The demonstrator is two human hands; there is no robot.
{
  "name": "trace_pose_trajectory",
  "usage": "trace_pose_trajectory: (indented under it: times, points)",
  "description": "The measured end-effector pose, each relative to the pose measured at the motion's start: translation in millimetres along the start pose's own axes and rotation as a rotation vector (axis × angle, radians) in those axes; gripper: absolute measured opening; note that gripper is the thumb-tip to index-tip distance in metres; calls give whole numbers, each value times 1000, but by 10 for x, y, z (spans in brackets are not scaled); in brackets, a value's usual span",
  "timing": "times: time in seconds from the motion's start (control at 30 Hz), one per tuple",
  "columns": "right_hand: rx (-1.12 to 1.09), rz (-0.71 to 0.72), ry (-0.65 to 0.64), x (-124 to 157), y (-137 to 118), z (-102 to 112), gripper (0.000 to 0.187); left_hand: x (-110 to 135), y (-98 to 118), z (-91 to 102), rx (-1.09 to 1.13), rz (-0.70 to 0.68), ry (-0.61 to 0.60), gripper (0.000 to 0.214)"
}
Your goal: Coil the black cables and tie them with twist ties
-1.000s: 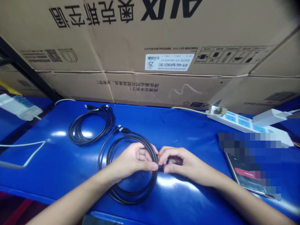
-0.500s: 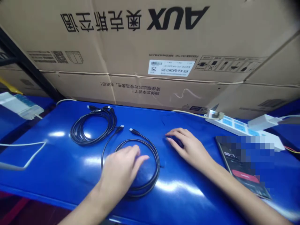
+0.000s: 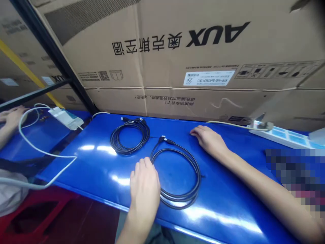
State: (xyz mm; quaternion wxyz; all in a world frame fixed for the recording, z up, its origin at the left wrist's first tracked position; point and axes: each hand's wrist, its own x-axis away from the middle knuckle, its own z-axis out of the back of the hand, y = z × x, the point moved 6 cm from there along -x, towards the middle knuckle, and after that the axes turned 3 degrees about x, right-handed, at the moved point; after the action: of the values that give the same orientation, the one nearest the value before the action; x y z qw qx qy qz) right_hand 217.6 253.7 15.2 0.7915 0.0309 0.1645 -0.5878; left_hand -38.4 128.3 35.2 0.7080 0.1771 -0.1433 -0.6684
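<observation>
My left hand rests on the blue table, open and holding nothing, with its fingertips at the left side of a coiled black cable. The connector ends of this cable lie at the top of the coil. Behind it lies a second, tighter black cable coil. My right hand lies flat on the tabletop near the far edge, to the right of both coils, touching neither and holding nothing.
Large cardboard cartons stand along the table's far edge. A power strip sits at the right, beside a pixelated patch. At the left are a white adapter, a white cable, and another person's hand.
The view has swung left, bringing more of the left side in. My hands, together on the near coil a second ago, have parted; my left hand now rests at the coil's left side.
</observation>
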Motion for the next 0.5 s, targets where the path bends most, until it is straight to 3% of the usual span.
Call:
trace_pose_trajectory:
  times: [0.13, 0.27, 0.4, 0.5]
  points:
    - [-92, 133, 34, 395, -221, 312, 27, -39, -226, 82, 289, 21, -23, 37]
    - [-129, 292, 80, 834, -753, 680, 28, -24, -360, 15, 668, 77, 25, 49]
    - [21, 303, -79, 926, -1198, 612, 31, 90, -300, 27, 812, 147, 161, 54]
    - [2, 256, -155, 812, -1323, 478, 30, 215, -112, 201, 681, 38, 296, 42]
